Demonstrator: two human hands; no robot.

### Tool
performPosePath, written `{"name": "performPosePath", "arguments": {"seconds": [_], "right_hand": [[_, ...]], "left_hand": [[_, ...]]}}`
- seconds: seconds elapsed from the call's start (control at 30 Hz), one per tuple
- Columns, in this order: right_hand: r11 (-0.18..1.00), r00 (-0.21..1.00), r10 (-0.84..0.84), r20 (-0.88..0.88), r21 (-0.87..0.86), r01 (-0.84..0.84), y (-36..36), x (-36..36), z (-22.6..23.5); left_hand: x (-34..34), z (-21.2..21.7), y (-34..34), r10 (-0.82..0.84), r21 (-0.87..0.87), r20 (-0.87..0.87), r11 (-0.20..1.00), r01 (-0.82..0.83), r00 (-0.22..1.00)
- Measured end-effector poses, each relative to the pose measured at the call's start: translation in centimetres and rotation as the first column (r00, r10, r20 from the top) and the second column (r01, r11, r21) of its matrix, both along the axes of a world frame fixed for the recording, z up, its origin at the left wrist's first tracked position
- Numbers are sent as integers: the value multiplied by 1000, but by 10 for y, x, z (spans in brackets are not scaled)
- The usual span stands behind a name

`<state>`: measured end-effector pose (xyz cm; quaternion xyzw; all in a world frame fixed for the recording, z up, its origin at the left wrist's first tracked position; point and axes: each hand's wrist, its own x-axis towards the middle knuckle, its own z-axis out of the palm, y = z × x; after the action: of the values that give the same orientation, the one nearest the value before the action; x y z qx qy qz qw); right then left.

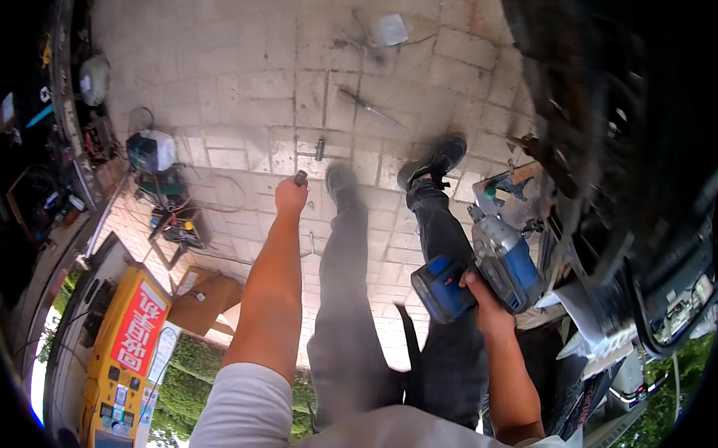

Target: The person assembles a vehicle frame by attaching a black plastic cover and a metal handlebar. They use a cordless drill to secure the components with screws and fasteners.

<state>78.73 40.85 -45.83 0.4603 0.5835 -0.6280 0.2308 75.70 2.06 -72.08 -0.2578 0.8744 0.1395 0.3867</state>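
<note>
My left hand is stretched forward above the paving, its fingers closed round a small dark metal socket. A second dark cylindrical socket lies on the floor just beyond it. In my right hand is a blue and grey cordless impact wrench, gripped by its handle over my right thigh. Its silver nose points forward, and its blue-black battery faces left. Farther ahead on the floor lies a screwdriver with a long thin shaft.
Dark machinery rises close on my right. At the left are a white and dark container, a cardboard box and a yellow cabinet. A pale square piece lies far ahead near thin wires.
</note>
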Motion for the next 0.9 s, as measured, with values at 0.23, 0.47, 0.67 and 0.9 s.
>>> {"name": "performPosePath", "arguments": {"seconds": [0.23, 0.47, 0.67, 0.9], "right_hand": [[996, 976, 76, 206, -55, -66, -50, 51, -126], [910, 848, 392, 356, -15, -415, -44, 49, -134], [969, 948, 245, 202, -15, -247, -56, 70, -132], [964, 954, 266, -137, 34, -264, -69, 37, -27]], "left_hand": [[13, -176, 6, 28, -98, -17, 995, -29, 999], [20, -221, 3, 73, -123, -152, 988, -93, 986], [35, -135, 11, 251, 386, -398, 918, -87, 882], [-23, 118, 64, 31, 704, -180, 702, 107, 983]]}}
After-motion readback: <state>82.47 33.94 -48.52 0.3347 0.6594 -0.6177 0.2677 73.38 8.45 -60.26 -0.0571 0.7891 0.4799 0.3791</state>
